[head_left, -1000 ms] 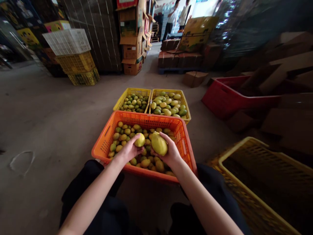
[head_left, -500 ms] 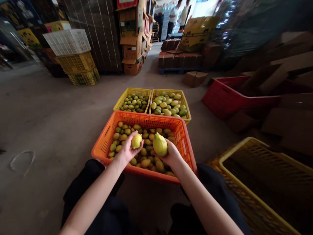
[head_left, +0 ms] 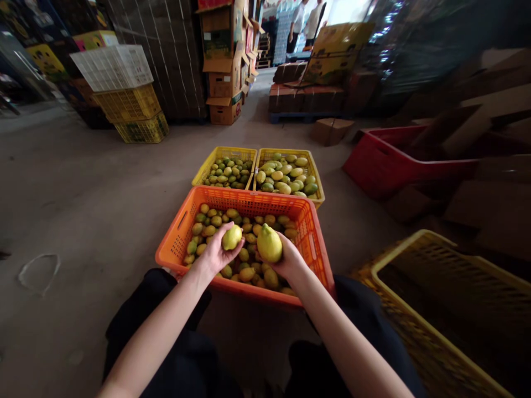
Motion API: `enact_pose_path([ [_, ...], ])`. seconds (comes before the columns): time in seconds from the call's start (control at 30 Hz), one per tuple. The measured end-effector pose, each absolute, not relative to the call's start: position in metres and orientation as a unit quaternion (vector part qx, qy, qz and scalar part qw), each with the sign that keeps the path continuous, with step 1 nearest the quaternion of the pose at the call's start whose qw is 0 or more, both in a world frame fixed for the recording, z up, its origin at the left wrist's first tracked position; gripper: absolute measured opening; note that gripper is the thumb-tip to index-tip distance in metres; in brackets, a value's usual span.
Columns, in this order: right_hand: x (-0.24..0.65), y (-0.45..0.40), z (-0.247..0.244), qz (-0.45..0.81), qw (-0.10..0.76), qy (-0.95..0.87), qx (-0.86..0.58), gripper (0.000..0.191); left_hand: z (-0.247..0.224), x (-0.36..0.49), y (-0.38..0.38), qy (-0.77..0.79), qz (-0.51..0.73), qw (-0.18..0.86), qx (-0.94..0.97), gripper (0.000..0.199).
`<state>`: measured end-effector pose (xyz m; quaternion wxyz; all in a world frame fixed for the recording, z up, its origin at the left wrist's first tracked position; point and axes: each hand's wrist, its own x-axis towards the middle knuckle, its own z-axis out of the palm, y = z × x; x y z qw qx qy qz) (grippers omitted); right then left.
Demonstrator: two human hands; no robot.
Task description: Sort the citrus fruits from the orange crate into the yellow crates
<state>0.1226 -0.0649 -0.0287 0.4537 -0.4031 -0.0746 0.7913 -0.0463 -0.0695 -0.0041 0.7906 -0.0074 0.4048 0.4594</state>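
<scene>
My left hand (head_left: pixel 218 252) is closed round a small yellow lemon (head_left: pixel 231 237). A larger, pear-shaped yellow-green lemon (head_left: pixel 269 244) sits in my right hand (head_left: pixel 290 257), its knobbed end pointing up. Both hands are held over an orange plastic crate (head_left: pixel 174 235), and the two fruits are a little apart. Many yellow and green lemons (head_left: pixel 247 275) lie loose inside that crate. Behind it stand two yellow crates side by side: smaller, greener fruit fills the left yellow crate (head_left: pixel 203 171), and bigger, paler fruit the right yellow crate (head_left: pixel 318 185).
At my right is a yellow crate (head_left: pixel 406 309), with a red crate (head_left: pixel 369 166) and cardboard farther back. White and yellow crates (head_left: pixel 128 102) are stacked at the back left. Cardboard boxes (head_left: pixel 222 83) and a loaded pallet (head_left: pixel 307 99) stand beyond; two people (head_left: pixel 305 25) are in the distance.
The larger lemon has turned slightly in my right hand and shifted a little to the left. My left hand keeps its hold with barely any movement.
</scene>
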Motion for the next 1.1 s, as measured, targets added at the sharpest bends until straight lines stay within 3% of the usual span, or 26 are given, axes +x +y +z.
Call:
enact_pose_path([
  [0.27,0.117,-0.068,-0.015,0.778,0.444,-0.039,-0.443,0.022,-0.012,-0.052,-0.072,0.364,0.45,0.815,0.033,0.027],
  [0.5,0.118,-0.068,-0.015,0.814,0.4,-0.039,-0.419,0.03,-0.004,-0.051,-0.068,0.393,0.439,0.805,-0.071,0.03],
  [0.63,0.118,-0.069,-0.01,0.826,0.416,-0.026,-0.38,0.027,-0.005,-0.05,-0.066,0.402,0.435,0.8,-0.094,0.03],
  [0.87,0.118,-0.066,-0.014,0.826,0.406,-0.027,-0.39,0.031,-0.011,-0.045,-0.066,0.408,0.467,0.783,-0.036,0.025],
  [1.1,0.119,-0.064,-0.019,0.801,0.445,-0.086,-0.391,0.011,-0.012,-0.042,-0.069,0.389,0.535,0.748,0.053,0.006],
])
